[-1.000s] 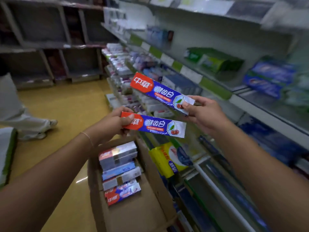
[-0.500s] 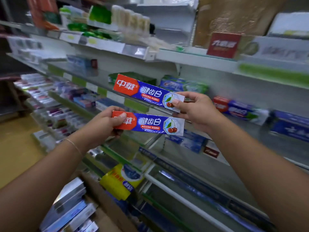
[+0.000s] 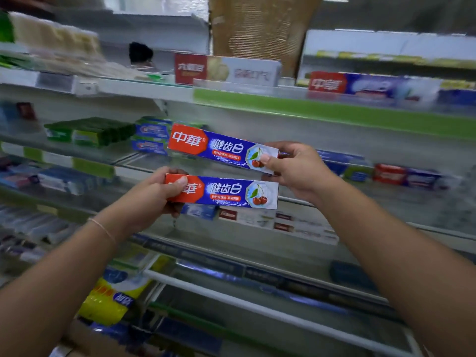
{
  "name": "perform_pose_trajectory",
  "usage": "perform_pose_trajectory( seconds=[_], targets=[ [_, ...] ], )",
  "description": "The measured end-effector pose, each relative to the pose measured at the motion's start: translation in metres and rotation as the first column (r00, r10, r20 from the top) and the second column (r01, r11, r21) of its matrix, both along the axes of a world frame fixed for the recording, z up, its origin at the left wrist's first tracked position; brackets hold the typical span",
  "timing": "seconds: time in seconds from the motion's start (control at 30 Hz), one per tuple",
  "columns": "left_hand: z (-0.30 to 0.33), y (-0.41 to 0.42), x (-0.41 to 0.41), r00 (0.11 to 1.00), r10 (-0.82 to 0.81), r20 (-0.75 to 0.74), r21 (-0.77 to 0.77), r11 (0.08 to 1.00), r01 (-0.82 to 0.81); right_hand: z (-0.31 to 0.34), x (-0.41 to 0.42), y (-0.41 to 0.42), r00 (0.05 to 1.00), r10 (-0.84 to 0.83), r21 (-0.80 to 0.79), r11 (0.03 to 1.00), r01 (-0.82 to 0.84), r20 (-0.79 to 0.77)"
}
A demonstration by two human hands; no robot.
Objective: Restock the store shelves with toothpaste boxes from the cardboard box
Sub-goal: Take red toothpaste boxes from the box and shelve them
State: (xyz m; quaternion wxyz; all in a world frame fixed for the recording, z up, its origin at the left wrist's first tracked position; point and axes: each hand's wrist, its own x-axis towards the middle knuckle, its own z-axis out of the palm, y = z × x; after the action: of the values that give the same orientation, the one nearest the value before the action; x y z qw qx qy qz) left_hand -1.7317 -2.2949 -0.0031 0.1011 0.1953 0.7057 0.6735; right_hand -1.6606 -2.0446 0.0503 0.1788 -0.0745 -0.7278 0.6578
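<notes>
Two toothpaste boxes are up in front of the shelves, one in each hand. The left hand (image 3: pixel 157 194) pinches the red end of the lower box (image 3: pixel 226 191), thumb flat on the front face and the other fingers curled behind it. The right hand (image 3: pixel 293 167) pinches the cherry end of the upper box (image 3: pixel 219 148), thumb on the front and fingers wrapped round the back. The two boxes run nearly parallel, one just above the other, apart, with the upper one tipped slightly up at its left end.

The cardboard box (image 3: pixel 85 341) shows only as a brown edge at the near bottom left, well below the hands.

Behind the upper box sits the middle shelf (image 3: pixel 386 207), with blue boxes (image 3: pixel 152 137) to the left and a red and blue box (image 3: pixel 409 176) to the right. That bare stretch between them looks like the landing spot.

To do this well, I'd level the upper box first, slide it in lengthwise with the printed face out, and let go only once it lies flat. Then bring the lower box in, snug beside or on top, label the same way round. Holding by one end leaves the far end free to swing, so go in slow and avoid nudging the neighbours.
</notes>
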Motion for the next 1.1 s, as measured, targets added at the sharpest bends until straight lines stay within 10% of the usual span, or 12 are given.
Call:
perform_pose_trajectory(
  seconds=[1.1],
  targets=[
    [0.020,0.326,0.158,0.824,-0.558,-0.094,-0.212,0.820,0.531,-0.015,0.292,0.285,0.790,-0.613,-0.120,0.785,0.608,-0.008]
  ],
)
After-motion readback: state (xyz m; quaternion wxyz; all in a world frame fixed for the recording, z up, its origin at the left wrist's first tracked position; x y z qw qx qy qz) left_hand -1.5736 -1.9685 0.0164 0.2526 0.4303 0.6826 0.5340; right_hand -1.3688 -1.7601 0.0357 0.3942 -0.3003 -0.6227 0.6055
